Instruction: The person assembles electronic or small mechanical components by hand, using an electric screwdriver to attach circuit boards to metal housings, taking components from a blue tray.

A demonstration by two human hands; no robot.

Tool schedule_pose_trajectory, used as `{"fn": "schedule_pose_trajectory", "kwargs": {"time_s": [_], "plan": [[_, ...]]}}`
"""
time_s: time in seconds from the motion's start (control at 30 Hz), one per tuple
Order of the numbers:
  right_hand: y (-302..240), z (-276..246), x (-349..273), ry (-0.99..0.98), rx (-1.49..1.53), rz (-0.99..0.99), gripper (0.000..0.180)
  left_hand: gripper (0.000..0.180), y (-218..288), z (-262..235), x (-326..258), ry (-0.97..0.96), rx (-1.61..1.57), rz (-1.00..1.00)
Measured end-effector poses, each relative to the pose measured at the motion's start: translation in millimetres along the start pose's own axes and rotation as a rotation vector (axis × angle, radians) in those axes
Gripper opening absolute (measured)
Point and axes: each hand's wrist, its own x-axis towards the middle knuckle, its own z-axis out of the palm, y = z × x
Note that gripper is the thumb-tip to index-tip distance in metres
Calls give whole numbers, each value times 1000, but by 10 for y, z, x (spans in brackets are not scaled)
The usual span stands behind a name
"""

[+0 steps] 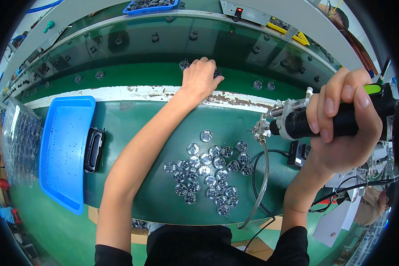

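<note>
Over the green conveyor belt (137, 73), my left hand (200, 79) reaches out with its fingers curled down. A small round electronic part (217, 73) shows between its thumb and forefinger, partly hidden by them. Another round part with upright pins (184, 65) stands just left of the knuckles. My right hand (346, 111) is wrapped round a black power screwdriver (297, 124) with a green patch, raised at the right. Its metal nose (261, 128), fitted with a clear hose (264, 177), points left. Below it, several round silver parts (210, 181) lie grouped on the green bench.
At the left a blue tray (89, 146) stands beside a black holder (94, 150) and stacked clear plastic trays (20, 142). A white, worn rail (133, 92) divides bench from belt. Several parts stand along the belt. A black cable (255, 177) trails beside the hose.
</note>
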Motion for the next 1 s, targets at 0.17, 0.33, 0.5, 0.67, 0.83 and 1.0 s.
{"fn": "schedule_pose_trajectory", "kwargs": {"time_s": [0.17, 0.33, 0.5, 0.67, 0.83, 1.0], "plan": [[-9, -65, -5, 17, 33, 0, 19, 30, 112, -158, -132, 24, -192, 443], [83, -222, 49, -88, 209, -119, 19, 32, 249, -231, -566, -363, -396, 615], [274, -143, 65, -141, 181, -47, 18, 34, 200, -244, -690, -464, -539, 555], [404, -56, 95, -231, 155, 31, 18, 39, 186, -214, -702, -463, -534, 543], [443, -41, 100, -221, 134, 36, 18, 38, 202, -224, -705, -463, -518, 524], [488, -8, 94, -192, 145, 46, 19, 37, 190, -206, -713, -451, -528, 532]]}}
